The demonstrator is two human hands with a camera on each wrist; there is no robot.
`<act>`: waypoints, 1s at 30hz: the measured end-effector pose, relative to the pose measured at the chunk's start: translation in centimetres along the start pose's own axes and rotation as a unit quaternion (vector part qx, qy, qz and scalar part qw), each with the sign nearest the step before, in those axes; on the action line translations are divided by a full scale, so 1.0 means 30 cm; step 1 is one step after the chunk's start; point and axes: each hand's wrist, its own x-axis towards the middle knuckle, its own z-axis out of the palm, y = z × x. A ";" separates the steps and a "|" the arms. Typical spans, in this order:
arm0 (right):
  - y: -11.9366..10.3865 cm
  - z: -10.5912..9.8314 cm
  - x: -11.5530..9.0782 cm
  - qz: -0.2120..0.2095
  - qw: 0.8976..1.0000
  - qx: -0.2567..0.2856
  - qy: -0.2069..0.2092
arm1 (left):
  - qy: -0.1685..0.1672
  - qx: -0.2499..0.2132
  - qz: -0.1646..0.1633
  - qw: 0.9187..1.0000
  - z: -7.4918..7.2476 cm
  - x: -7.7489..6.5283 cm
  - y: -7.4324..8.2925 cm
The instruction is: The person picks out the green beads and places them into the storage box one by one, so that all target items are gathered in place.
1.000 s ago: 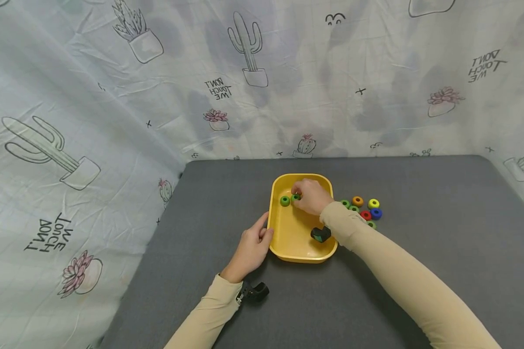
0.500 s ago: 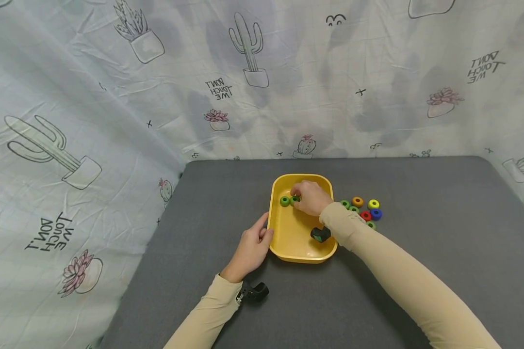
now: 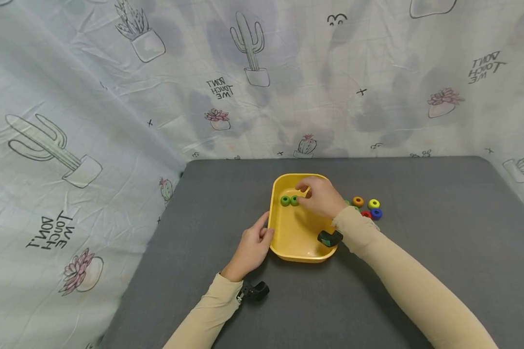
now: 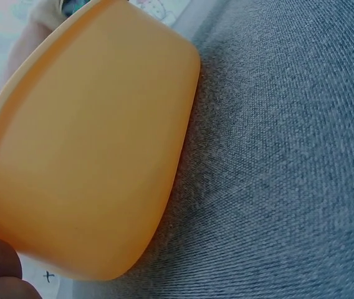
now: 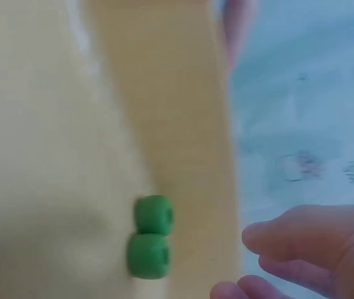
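Two green beads [image 5: 152, 240] are lying inside the yellow tray [image 3: 288, 232], touching each other, between the two hands. The left hand [image 3: 250, 247] is resting its thumb and extended forefinger against the tray's left side. Near that wall, toward the far end, the pair is sitting. Just right of it, the right hand [image 3: 320, 196] is hovering above the tray, loose, thumb and fingers parted, gripping nothing. Beyond the right rim, more green beads [image 3: 355, 209], an orange bead [image 3: 358, 205], a red bead [image 3: 363, 214], a yellow bead [image 3: 374, 207] and a blue bead [image 3: 376, 216] are clustering.
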 end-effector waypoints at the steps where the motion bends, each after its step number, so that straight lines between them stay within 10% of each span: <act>1: -0.003 -0.011 -0.014 -0.002 1.000 0.005 0.009 | 0.001 0.001 0.001 1.000 0.000 0.001 0.000; 30: 0.080 -0.150 -0.376 -0.015 0.991 -0.014 0.131 | 0.002 0.001 -0.004 1.000 0.004 0.001 0.001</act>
